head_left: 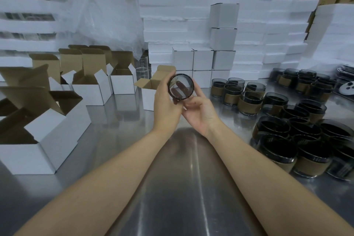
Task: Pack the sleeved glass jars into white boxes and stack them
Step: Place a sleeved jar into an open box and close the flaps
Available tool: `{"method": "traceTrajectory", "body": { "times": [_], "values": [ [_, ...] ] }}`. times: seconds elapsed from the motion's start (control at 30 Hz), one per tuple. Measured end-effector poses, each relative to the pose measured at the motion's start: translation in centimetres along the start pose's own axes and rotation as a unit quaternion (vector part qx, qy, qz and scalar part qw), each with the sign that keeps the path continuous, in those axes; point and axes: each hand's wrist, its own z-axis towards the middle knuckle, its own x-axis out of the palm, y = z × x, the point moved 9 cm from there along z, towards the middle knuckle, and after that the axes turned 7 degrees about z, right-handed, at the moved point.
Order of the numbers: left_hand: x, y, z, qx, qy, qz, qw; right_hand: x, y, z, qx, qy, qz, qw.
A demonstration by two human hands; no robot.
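Left hand [166,101] wraps the jar [181,86], right hand [199,111] pinches its rim; smooth glass may slip from your fingers onto the surface [183,178] below.

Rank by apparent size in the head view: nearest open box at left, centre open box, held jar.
1. nearest open box, though closeness inflates it
2. centre open box, partly hidden
3. held jar

Head-worn wide-angle camera looks forward and down over the table [187,178].

Both the left hand [166,99] and right hand [199,110] hold a glass jar [181,89] above the open box [148,92].
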Motion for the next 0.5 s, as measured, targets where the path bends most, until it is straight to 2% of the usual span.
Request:
{"method": "traceTrajectory", "body": {
  "times": [0.23,0.33,0.5],
  "values": [
    [0.1,0.5,-0.4,-0.03,0.006,-0.101,0.994,-0.1,0.7,-0.8,-0.006,-0.02,0.007,1.0],
    [0.0,0.8,-0.3,-0.039,0.004,-0.104,0.994,0.6,0.4,-0.9,0.001,-0.002,-0.041,0.999],
    [-0.3,2.6,0.0,-0.117,-0.018,-0.106,0.987,1.2,-0.2,-0.8,0.01,0.018,-0.131,0.991]
  ]
}}
